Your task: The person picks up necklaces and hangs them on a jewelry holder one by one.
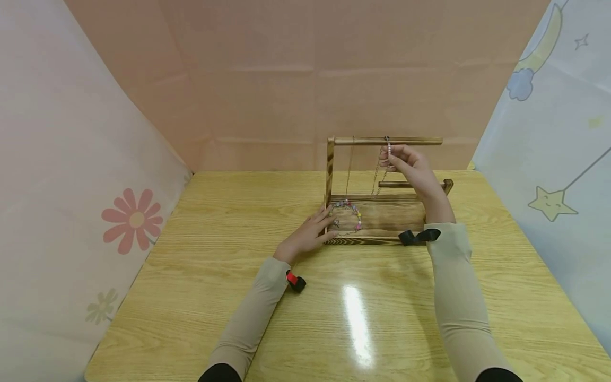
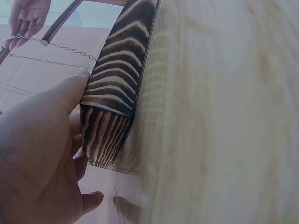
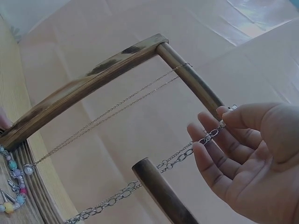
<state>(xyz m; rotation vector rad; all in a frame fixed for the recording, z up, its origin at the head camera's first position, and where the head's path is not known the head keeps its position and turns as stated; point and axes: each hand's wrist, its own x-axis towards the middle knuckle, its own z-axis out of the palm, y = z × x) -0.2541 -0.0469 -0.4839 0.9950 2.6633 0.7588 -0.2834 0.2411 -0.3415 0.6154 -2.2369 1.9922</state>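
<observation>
"What carries everything?"
"A pale yellow, wood-grained table (image 1: 391, 297), a bright streak of glare (image 1: 357, 326) across its top."
"And standing on it?"
"A dark-streaked brown wooden rack (image 1: 391, 213) with horizontal bars."

1. Before you, the stand (image 1: 330, 170) sits on the table (image 1: 229, 223).
2. From its upper bar (image 1: 420, 141) hangs the pendant necklace (image 1: 350, 166); right of it, the link chain (image 3: 133, 185) at your right hand (image 1: 413, 165).
3. The lower bar (image 1: 396, 184) sits below, rightward.
4. The beaded string (image 1: 359, 215) lies on the base's (image 1: 391, 215) left end.
</observation>
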